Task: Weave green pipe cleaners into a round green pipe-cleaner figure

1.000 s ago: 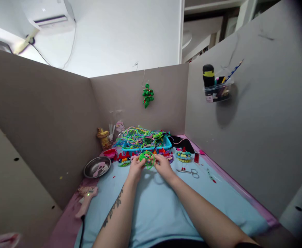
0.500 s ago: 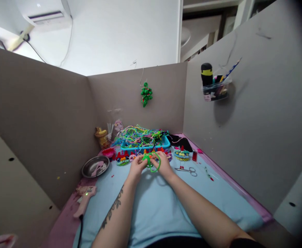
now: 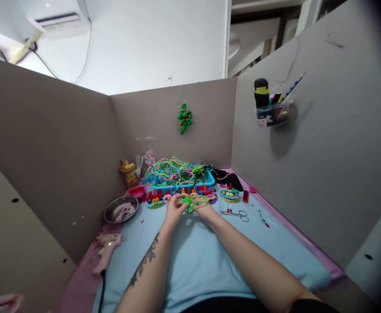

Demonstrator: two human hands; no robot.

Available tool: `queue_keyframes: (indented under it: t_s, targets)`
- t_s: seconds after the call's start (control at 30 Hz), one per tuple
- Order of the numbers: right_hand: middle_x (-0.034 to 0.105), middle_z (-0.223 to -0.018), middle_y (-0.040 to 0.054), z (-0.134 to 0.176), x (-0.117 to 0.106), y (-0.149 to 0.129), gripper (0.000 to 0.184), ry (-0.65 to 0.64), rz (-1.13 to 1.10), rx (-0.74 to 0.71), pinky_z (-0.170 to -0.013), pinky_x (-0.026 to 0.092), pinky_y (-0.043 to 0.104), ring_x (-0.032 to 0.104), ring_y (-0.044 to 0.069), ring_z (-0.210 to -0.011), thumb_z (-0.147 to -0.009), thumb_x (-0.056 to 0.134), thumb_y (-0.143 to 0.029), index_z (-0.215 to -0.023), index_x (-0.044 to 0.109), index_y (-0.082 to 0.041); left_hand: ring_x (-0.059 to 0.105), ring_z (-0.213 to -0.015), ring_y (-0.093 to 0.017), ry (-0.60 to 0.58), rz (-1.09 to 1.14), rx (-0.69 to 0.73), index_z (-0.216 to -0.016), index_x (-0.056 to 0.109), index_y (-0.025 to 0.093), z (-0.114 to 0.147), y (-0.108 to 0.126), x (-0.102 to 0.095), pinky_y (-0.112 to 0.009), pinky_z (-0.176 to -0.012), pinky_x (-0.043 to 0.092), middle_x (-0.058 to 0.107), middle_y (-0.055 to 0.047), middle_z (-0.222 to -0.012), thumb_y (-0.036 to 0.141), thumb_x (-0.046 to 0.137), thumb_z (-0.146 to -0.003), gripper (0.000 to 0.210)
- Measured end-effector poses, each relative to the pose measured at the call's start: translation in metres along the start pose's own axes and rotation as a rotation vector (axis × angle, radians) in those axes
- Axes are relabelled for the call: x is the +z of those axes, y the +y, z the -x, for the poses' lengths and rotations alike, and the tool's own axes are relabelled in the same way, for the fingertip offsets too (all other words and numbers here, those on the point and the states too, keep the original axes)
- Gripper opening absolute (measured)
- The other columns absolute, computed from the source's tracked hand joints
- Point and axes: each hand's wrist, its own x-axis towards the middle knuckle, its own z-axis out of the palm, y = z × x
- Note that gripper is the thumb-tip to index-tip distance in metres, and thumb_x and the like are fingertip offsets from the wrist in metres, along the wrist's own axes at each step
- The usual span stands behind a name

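We extend both forearms over the blue cloth [image 3: 206,269], hands close together. Our left hand [image 3: 175,208] pinches the green piece [image 3: 187,200] between them; its strand crosses our right hand [image 3: 205,210], whose grip we cannot tell. Hands partly hide colourful ornaments [image 3: 155,198] before the tray [image 3: 167,189]. Scissors [image 3: 234,214] right, bowl [image 3: 111,212] left.

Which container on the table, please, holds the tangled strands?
The rectangular blue plastic tray, heaped with thin multicoloured strands; the round silver metal bowl holds pink and white pieces.
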Motion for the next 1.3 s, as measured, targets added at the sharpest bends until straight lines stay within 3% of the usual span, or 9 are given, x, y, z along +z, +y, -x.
queue_keyframes:
  t_s: [0.17,0.3,0.43,0.7,0.8,0.9,1.07,1.17,1.3]
  targets:
    - [0.060,-0.091,0.0073,-0.001,-0.006,-0.007,0.003,0.034,0.028,-0.017,-0.092,0.038,0.040,0.052,0.024,-0.103,-0.063,0.059,-0.017,-0.062,0.062,-0.019,0.052,-0.052,-0.011,0.069,0.030,0.002,-0.094,0.055,0.017,-0.002,-0.002,-0.002,-0.021,-0.052,0.036,0.056,0.004,-0.056,0.031,0.074,-0.059,0.042]
    - [0.053,-0.105,0.0071,0.005,-0.006,-0.022,0.034,0.036,0.127,-0.122,-0.091,0.039,0.038,0.049,0.022,-0.105,-0.058,0.061,-0.011,-0.091,0.063,-0.021,0.052,-0.051,-0.010,0.163,0.063,-0.012,-0.095,0.054,0.016,-0.003,-0.001,-0.005,-0.020,-0.051,0.035,0.055,0.004,-0.057,0.035,0.075,-0.057,0.047]
    - [0.049,-0.105,0.0065,0.012,-0.002,-0.037,0.043,0.103,0.243,-0.198,-0.091,0.038,0.039,0.047,0.024,-0.104,-0.059,0.067,-0.018,-0.101,0.059,-0.021,0.056,-0.055,-0.011,0.214,0.082,-0.015,-0.094,0.052,0.015,-0.003,-0.001,-0.007,-0.022,-0.053,0.039,0.058,0.001,-0.064,0.037,0.075,-0.057,0.049]
    - [0.060,-0.080,0.0046,0.016,0.003,-0.035,0.004,0.016,0.288,-0.248,-0.089,0.036,0.036,0.053,0.021,-0.092,-0.071,0.063,-0.021,-0.072,0.067,-0.019,0.059,-0.065,-0.014,0.230,0.043,0.027,-0.089,0.055,0.015,-0.004,-0.004,-0.006,-0.023,-0.060,0.042,0.062,-0.002,-0.070,0.034,0.075,-0.057,0.043]
    - [0.063,-0.080,0.0056,0.013,0.000,-0.031,0.007,0.060,0.262,-0.220,-0.087,0.039,0.034,0.055,0.020,-0.089,-0.073,0.061,-0.021,-0.073,0.068,-0.019,0.056,-0.058,-0.012,0.195,0.024,0.011,-0.086,0.055,0.016,-0.004,-0.002,-0.006,-0.022,-0.056,0.039,0.060,0.000,-0.063,0.033,0.075,-0.055,0.041]
    - [0.065,-0.080,0.0059,0.008,-0.009,-0.028,0.008,0.111,0.269,-0.162,-0.082,0.041,0.033,0.057,0.020,-0.085,-0.073,0.060,-0.021,-0.075,0.068,-0.019,0.053,-0.051,-0.011,0.081,0.010,-0.052,-0.085,0.055,0.016,-0.001,0.002,-0.005,-0.021,-0.051,0.035,0.057,0.003,-0.057,0.029,0.076,-0.053,0.041]
    - [0.064,-0.073,0.0056,0.003,-0.019,-0.031,0.007,0.089,0.290,-0.093,-0.077,0.041,0.031,0.057,0.020,-0.079,-0.069,0.060,-0.018,-0.065,0.066,-0.018,0.050,-0.047,-0.009,-0.078,-0.007,-0.150,-0.092,0.053,0.017,0.005,0.008,-0.003,-0.019,-0.047,0.031,0.056,0.003,-0.057,0.025,0.075,-0.055,0.044]
    - [0.061,-0.069,0.0032,0.002,-0.018,-0.030,0.007,0.083,0.235,-0.063,-0.069,0.041,0.029,0.055,0.018,-0.073,-0.067,0.060,-0.022,-0.062,0.062,-0.017,0.051,-0.049,-0.010,-0.074,0.015,-0.178,-0.092,0.052,0.017,0.005,0.007,-0.004,-0.020,-0.048,0.032,0.057,0.003,-0.059,0.026,0.076,-0.054,0.046]
    - [0.054,-0.060,-0.0016,-0.001,-0.016,-0.023,0.014,0.078,0.053,0.034,-0.059,0.039,0.026,0.049,0.014,-0.059,-0.066,0.059,-0.031,-0.063,0.056,-0.018,0.048,-0.046,-0.009,0.015,0.050,-0.185,-0.092,0.052,0.017,0.000,0.002,-0.007,-0.020,-0.048,0.031,0.054,0.004,-0.057,0.031,0.077,-0.053,0.048]
